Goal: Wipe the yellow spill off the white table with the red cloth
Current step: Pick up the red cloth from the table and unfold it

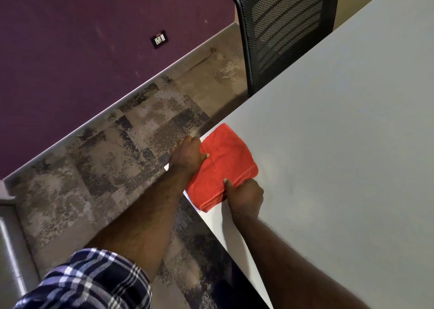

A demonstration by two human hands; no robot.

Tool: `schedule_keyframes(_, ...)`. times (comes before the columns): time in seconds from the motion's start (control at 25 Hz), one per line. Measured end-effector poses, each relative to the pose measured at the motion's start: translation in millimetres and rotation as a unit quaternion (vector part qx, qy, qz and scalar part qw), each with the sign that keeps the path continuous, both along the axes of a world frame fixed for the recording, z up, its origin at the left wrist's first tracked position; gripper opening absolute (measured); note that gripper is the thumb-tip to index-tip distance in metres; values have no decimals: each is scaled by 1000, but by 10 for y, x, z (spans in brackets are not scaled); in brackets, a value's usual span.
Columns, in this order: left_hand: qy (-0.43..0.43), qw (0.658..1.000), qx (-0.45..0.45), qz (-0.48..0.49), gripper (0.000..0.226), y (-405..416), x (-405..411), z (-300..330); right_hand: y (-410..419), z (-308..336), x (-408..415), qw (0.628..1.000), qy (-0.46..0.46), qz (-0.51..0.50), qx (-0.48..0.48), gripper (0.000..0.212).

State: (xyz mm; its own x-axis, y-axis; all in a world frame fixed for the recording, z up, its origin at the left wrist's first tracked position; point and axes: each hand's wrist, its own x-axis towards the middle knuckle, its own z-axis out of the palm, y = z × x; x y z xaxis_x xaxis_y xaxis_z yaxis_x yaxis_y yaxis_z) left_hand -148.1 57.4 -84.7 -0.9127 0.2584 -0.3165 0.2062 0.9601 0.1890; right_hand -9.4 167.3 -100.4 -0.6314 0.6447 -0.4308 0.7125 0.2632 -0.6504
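Observation:
A folded red cloth lies flat at the corner of the white table. My left hand grips the cloth's left edge at the table's rim, thumb on top. My right hand pinches the cloth's near edge, thumb pressed on the folded layers. No yellow spill shows anywhere on the table surface in view.
A black mesh office chair stands against the table's far side. Grey patterned carpet lies to the left below the table edge. A purple wall with a socket runs behind it.

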Motion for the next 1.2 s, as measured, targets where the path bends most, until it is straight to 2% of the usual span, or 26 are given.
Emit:
schedule_keyframes(0.2,21,1000,-6,-8,36,-25,49,-17,-44,28,-69,1000,-5,-3,-14,21)
schedule_keyframes(0.32,23,1000,15,15,32,-83,126,37,-8,96,-74,1000,10,17,-15,16)
schedule_keyframes(0.48,63,993,76,62,29,-159,366,208,118,281,38,997,51,58,8,23)
schedule_keyframes(0.64,92,975,181,86,24,-180,707,464,173,661,327,988,131,72,29,41)
schedule_keyframes(0.76,85,959,254,92,23,-187,1026,665,200,951,595,987,142,66,44,14)
schedule_keyframes(0.84,89,952,283,76,23,-154,1279,798,234,1137,861,988,127,61,69,5)
schedule_keyframes(1.0,94,940,328,25,24,-42,1781,908,262,1416,1535,984,144,31,102,9)
schedule_keyframes(1.2,45,938,337,-70,28,338,2436,985,496,1476,2420,978,127,-53,158,14)
